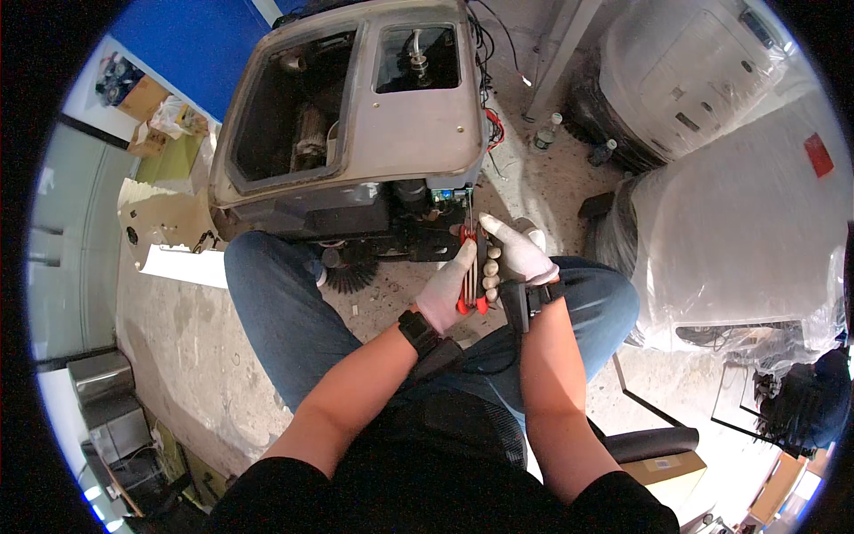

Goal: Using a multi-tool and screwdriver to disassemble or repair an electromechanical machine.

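In the middle, between my knees, is a folding hex key set (471,279) with red ends, dark sides and several metal keys lying along it. One thin key points up from it toward the machine. My left hand (441,295), in a pale work glove, is closed round the set; its thumb lies along the top and the soiled fingertips show at the right side. My right hand (521,252), gloved too, is at the set's upper end with its thumb stretched against it; its other fingers are mostly hidden. Just beyond is a small green circuit board (442,196) under the machine (418,133).
A round black brush (350,272) sits low at the machine's front left. Plastic-wrapped machines (743,227) stand on the right, with two bottles (548,131) on the floor nearby. A curved beige cover (163,214) lies at the left. Cables (495,129) hang by the machine's right side.
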A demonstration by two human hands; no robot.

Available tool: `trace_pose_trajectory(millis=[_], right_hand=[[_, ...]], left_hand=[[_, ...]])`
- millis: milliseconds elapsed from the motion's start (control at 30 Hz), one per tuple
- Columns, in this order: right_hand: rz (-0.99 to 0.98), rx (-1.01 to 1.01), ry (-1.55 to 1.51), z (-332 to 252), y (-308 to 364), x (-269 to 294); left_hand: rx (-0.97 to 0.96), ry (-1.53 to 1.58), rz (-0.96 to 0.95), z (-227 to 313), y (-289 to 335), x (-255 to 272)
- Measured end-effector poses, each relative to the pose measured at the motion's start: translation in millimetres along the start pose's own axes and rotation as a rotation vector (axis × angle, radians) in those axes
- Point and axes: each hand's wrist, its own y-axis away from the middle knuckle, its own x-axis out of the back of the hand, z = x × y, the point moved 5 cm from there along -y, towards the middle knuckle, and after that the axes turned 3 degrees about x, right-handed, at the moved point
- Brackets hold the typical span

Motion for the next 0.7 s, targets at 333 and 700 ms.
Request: trace_pose_trajectory(millis=[333, 700], right_hand=[[0.01, 0.089, 0.1, 4.3, -9.1, 15.5], [-0.231, 0.408, 0.494, -5.4, -41.6, 24.8]], left_hand=[[-0.021, -0.112, 0.104, 2.2, -0.3, 4.9], [-0.217, -1.12, 0.707, 9.7, 21.4, -0.4]])
